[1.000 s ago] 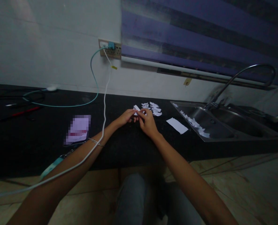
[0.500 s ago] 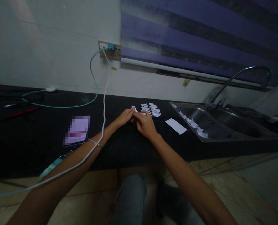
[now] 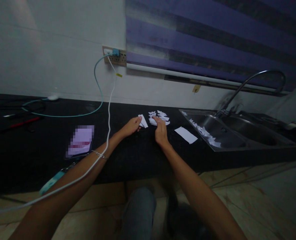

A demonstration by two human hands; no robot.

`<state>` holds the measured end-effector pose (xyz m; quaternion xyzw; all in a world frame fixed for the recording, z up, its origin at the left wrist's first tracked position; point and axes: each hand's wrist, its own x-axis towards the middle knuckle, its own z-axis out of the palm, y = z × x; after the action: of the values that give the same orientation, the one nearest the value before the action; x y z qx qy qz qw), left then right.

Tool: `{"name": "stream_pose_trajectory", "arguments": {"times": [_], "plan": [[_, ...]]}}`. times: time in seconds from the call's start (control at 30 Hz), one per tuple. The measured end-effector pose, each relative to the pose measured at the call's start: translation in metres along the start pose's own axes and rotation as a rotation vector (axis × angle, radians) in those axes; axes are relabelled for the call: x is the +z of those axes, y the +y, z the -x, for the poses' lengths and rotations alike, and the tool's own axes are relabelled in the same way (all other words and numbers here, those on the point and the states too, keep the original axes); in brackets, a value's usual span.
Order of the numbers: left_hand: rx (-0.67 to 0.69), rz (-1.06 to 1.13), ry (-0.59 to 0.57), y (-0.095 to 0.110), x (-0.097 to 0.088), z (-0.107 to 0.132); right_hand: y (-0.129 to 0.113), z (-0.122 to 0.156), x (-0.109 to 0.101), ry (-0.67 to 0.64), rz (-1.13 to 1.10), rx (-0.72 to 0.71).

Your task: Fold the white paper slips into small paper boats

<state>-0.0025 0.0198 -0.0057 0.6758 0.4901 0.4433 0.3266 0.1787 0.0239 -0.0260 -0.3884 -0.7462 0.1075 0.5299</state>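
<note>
My left hand is closed on a folded piece of white paper, which sticks up from between thumb and fingers. A little to the right is my right hand, apart from that paper, with its fingers stretched out and nothing visible in them. It is in front of a cluster of small folded paper pieces on the dark counter and partly covers them. Whether its fingertips touch them I cannot tell. A flat white sheet of paper lies to the right of this hand.
More folded papers lie along the left rim of the steel sink with a curved faucet. A phone with a blurred screen lies at left. A white cable runs across my left forearm from the wall outlet.
My hands were together on the paper; now they are apart. The right hand has let go and moved right, while the left still holds the folded paper, which shows more.
</note>
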Motion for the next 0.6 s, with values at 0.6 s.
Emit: {"name": "stream_pose_trajectory", "arguments": {"times": [0.6], "plan": [[0.219, -0.027, -0.064, -0.001, 0.007, 0.004, -0.017, -0.009, 0.005, -0.379, -0.431, 0.208]]}}
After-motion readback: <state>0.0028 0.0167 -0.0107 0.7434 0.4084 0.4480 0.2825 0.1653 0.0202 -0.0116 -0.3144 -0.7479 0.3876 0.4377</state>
